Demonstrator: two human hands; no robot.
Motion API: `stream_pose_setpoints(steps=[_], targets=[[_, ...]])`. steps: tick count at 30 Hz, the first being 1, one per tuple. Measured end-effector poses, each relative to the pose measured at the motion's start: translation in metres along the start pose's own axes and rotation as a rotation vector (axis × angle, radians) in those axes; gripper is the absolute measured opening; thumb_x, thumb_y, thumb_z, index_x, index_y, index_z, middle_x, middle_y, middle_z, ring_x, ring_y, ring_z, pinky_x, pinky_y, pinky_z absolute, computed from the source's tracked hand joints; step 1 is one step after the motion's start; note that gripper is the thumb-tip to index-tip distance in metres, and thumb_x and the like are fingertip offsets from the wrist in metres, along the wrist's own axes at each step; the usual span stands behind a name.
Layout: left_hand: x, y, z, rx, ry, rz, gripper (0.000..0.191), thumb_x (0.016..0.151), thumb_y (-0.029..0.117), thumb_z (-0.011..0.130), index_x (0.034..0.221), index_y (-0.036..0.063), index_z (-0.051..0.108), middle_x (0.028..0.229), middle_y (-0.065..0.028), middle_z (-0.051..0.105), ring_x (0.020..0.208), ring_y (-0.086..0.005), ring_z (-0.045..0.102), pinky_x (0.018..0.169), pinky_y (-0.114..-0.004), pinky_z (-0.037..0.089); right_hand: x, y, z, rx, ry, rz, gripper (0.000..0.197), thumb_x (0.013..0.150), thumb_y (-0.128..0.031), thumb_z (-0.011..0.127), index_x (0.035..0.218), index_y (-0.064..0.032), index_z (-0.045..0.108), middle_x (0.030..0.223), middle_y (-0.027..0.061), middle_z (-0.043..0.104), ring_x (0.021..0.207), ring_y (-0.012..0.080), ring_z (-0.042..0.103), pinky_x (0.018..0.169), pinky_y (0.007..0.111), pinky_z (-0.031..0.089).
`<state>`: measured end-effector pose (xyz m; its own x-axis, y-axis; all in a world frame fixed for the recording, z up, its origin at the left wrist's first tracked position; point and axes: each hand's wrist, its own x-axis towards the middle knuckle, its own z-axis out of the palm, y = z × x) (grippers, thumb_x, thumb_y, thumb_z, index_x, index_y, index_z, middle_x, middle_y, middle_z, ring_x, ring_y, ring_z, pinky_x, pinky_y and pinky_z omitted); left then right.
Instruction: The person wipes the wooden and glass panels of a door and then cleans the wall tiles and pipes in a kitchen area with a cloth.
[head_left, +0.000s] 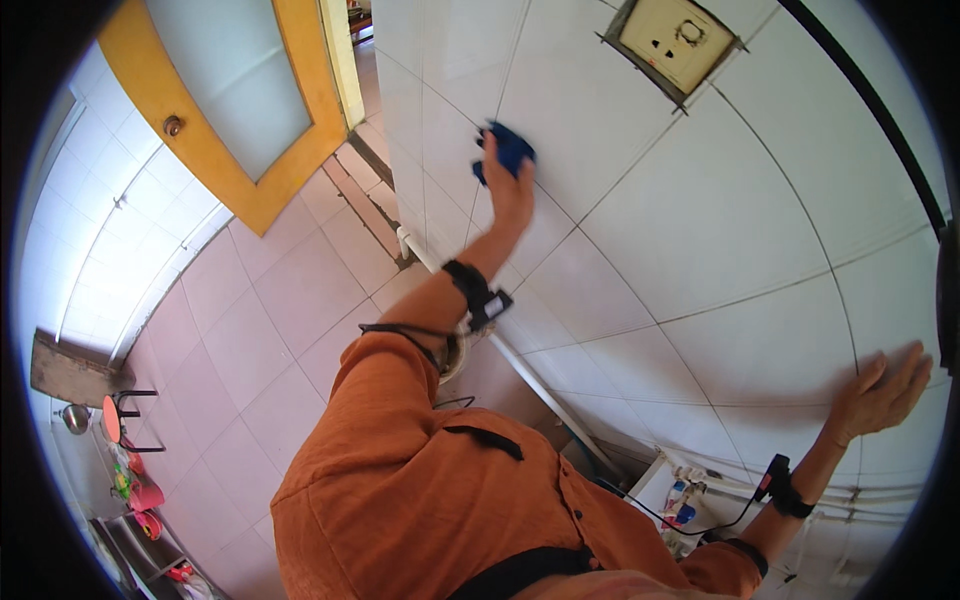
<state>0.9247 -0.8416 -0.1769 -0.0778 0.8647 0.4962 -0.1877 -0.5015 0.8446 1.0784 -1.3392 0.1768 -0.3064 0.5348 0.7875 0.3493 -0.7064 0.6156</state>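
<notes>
My left hand is pressing a crumpled dark blue cloth against the white tiled wall. Part of the cloth is hidden under the fingers. Off to the right, my right hand is held flat at the same wall with its fingers stretched out and nothing in them. It looks as if it rests on the tiles, though the contact itself is hard to see. Black straps with small devices circle both forearms, and a cable hangs from the right one.
Above the cloth, a yellowed wall socket sits in a rough dark surround. A white pipe runs along the wall's foot. At left are a yellow door with frosted glass, pink floor tiles, an orange-seated stool and a pink container.
</notes>
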Motion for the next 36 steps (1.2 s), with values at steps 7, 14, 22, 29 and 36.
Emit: stream_pose_setpoints(steps=[7, 14, 22, 29, 36], targets=[[-0.095, 0.040, -0.010, 0.094, -0.289, 0.023, 0.080, 0.096, 0.010, 0.060, 0.156, -0.0041, 0.009, 0.160, -0.0250, 0.017, 0.148, -0.0417, 0.017, 0.121, -0.046, 0.015, 0.001, -0.001, 0.003, 0.014, 0.010, 0.051, 0.048, 0.103, -0.038, 0.049, 0.141, -0.0088, 0.056, 0.144, 0.0188, 0.051, 0.134, 0.0341, 0.048, 0.108, 0.045, 0.041], [0.018, 0.007, -0.017, -0.035, 0.023, -0.083, 0.071, 0.094, 0.010, 0.060, 0.151, -0.0079, 0.022, 0.155, -0.0250, 0.030, 0.143, -0.0400, 0.029, 0.119, -0.044, 0.022, 0.006, -0.020, -0.003, 0.034, 0.007, 0.119, 0.048, 0.106, -0.035, 0.046, 0.145, -0.0087, 0.050, 0.148, 0.0202, 0.047, 0.136, 0.0360, 0.045, 0.109, 0.047, 0.038], [0.091, 0.104, 0.005, 0.079, -0.110, 0.423, 0.073, 0.094, 0.011, 0.060, 0.155, -0.0024, 0.021, 0.156, -0.0242, 0.030, 0.144, -0.0420, 0.025, 0.119, -0.050, 0.020, 0.005, -0.016, -0.012, 0.036, -0.021, 0.136, 0.048, 0.105, -0.035, 0.046, 0.146, -0.0094, 0.049, 0.151, 0.0184, 0.043, 0.140, 0.0376, 0.040, 0.113, 0.048, 0.034], [0.262, 0.187, 0.029, 0.079, 0.104, 0.623, 0.070, 0.092, 0.019, 0.066, 0.149, -0.0041, 0.032, 0.149, -0.0253, 0.041, 0.138, -0.0429, 0.037, 0.116, -0.048, 0.026, 0.011, -0.027, -0.018, 0.081, -0.040, 0.196, 0.047, 0.104, -0.031, 0.047, 0.146, -0.0102, 0.049, 0.154, 0.0150, 0.041, 0.142, 0.0367, 0.037, 0.116, 0.048, 0.030], [0.311, 0.307, 0.068, -0.067, 0.104, 0.535, 0.066, 0.088, 0.024, 0.069, 0.142, -0.0054, 0.044, 0.140, -0.0260, 0.051, 0.132, -0.0396, 0.046, 0.112, -0.044, 0.034, 0.012, -0.026, -0.020, 0.104, -0.045, 0.224, 0.052, 0.096, -0.024, 0.057, 0.145, -0.0088, 0.049, 0.154, 0.0152, 0.040, 0.142, 0.0356, 0.037, 0.115, 0.047, 0.029]])
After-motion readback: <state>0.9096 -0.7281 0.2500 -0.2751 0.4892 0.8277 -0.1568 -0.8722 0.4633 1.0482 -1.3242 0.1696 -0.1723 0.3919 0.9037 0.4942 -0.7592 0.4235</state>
